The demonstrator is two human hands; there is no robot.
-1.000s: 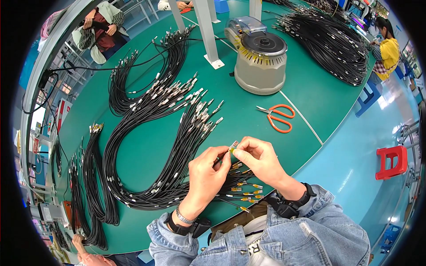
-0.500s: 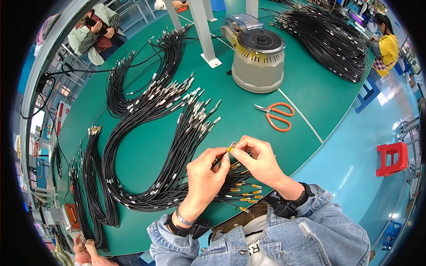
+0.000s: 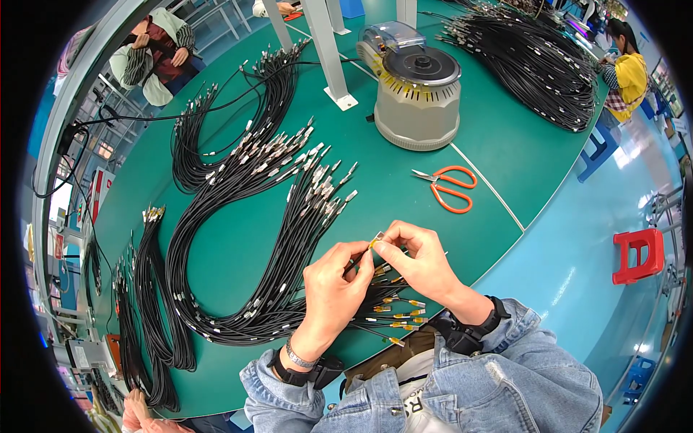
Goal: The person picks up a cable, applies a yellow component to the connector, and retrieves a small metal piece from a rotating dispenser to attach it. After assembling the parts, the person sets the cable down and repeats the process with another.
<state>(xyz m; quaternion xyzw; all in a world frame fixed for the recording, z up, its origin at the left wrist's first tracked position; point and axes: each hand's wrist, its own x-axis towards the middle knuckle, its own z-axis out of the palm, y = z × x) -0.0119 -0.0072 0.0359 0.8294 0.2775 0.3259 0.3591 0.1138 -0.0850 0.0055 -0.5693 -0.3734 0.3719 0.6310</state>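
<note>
Between my two hands is the end of a black cable (image 3: 376, 239), with a metal connector and a band of yellow tape by it. My left hand (image 3: 336, 278) is closed round the cable just behind the connector. The thumb and fingers of my right hand (image 3: 416, 258) pinch at the yellow tape and connector. Below my hands several cable ends with yellow-taped connectors (image 3: 408, 313) fan out toward the table edge. A large bundle of black cables (image 3: 189, 249) curves across the table to the left, its metal plugs pointing away from me.
Orange-handled scissors (image 3: 453, 189) lie beyond my right hand. A grey round tape dispenser (image 3: 417, 108) stands behind them, beside a metal post (image 3: 325, 54). More black cables (image 3: 530, 61) are heaped at the far right. A red stool (image 3: 638, 257) stands on the floor. Other people sit around the table.
My hands keep nearly the same place and grip on the cable end. At the far left, another person's arms have shifted; the view itself has moved very slightly.
</note>
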